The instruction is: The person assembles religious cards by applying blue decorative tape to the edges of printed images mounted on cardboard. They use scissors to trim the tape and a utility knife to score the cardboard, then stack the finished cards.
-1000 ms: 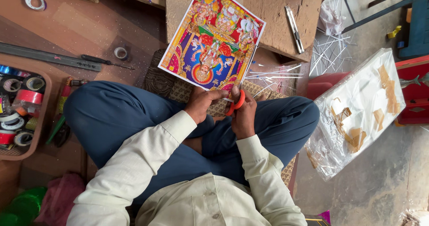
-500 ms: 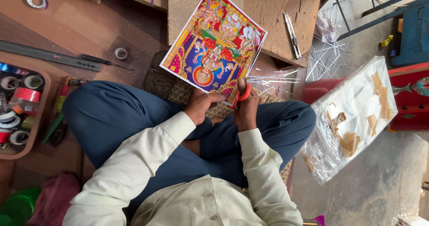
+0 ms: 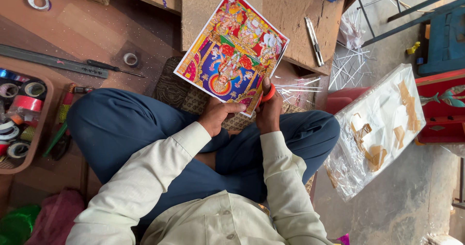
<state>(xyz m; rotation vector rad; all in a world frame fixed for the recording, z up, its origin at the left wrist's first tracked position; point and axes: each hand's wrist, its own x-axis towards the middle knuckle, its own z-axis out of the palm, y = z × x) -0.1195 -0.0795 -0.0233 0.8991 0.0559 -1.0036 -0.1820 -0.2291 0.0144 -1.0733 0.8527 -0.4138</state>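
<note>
Since the earlier frames the colourful printed picture (image 3: 231,52) has tipped a little further clockwise and its lower corner has come closer to the hands, while the orange-handled scissors (image 3: 267,94) have shifted from beside the right wrist to the sheet's lower right edge; judged from this, cutting or trimming along that edge is in hand. Item, printed picture: glossy sheet with figures in red, blue and gold, held up at centre top of the frame, tilted, over the person's crossed legs in blue trousers (image 3: 121,129). Item, left hand (image 3: 218,115): just below the sheet's lower corner, fingers curled, thumb and fingers pinching the bottom edge. Item, right hand (image 3: 269,110): right of the left hand, closed around the scissors' handles, thumb raised against the sheet; whether the blades are apart or together cannot be told. Both forearms in cream sleeves (image 3: 145,177) run up from the bottom of the frame and meet at centre. Surroundings: wooden board (image 3: 300,17) behind the sheet at upper centre, a folding knife or similar metal tool (image 3: 314,40) lying on it; thin white sticks (image 3: 346,68) scattered to its right; clear plastic bag of white sheets (image 3: 382,124) with tan scraps at right; tray of tape rolls (image 3: 19,114) at left edge; metal ruler (image 3: 53,63) and screwdriver (image 3: 114,68) at upper left; small tape ring (image 3: 130,59) beside them; woven mat (image 3: 179,92) under the knees.
</note>
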